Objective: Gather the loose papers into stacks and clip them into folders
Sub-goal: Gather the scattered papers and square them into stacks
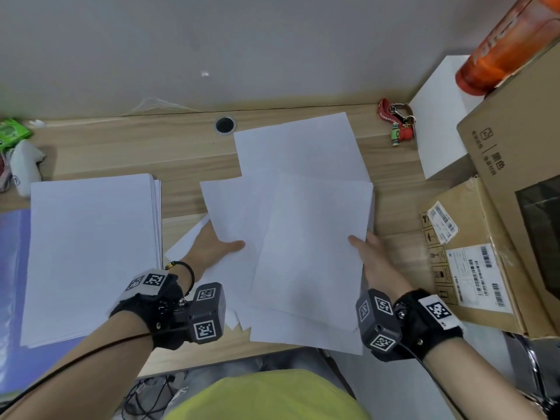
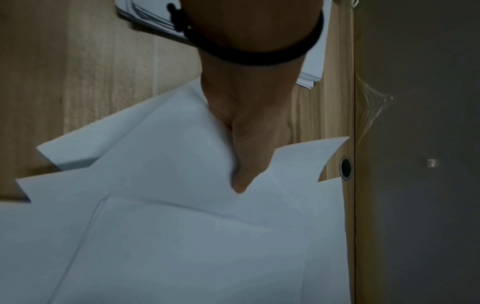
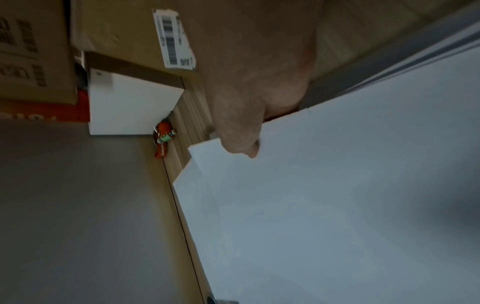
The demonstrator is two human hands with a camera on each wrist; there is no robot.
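Observation:
Several loose white sheets (image 1: 306,237) lie overlapped and skewed in the middle of the wooden desk (image 1: 181,147). My left hand (image 1: 212,247) pinches their left edge, thumb on top and fingers hidden beneath; the left wrist view shows that thumb on the loose sheets (image 2: 182,226). My right hand (image 1: 368,253) grips the right edge the same way, thumb on top of the sheets (image 3: 337,205). A squared stack of white paper (image 1: 91,253) rests at the left, on a blue folder (image 1: 12,298).
Cardboard boxes (image 1: 472,262) crowd the right side, with a white box (image 1: 439,122) and an orange bottle (image 1: 503,43) behind. A red keychain (image 1: 397,122) lies at the back edge near a cable hole (image 1: 225,125). Green packets (image 1: 12,134) sit far left.

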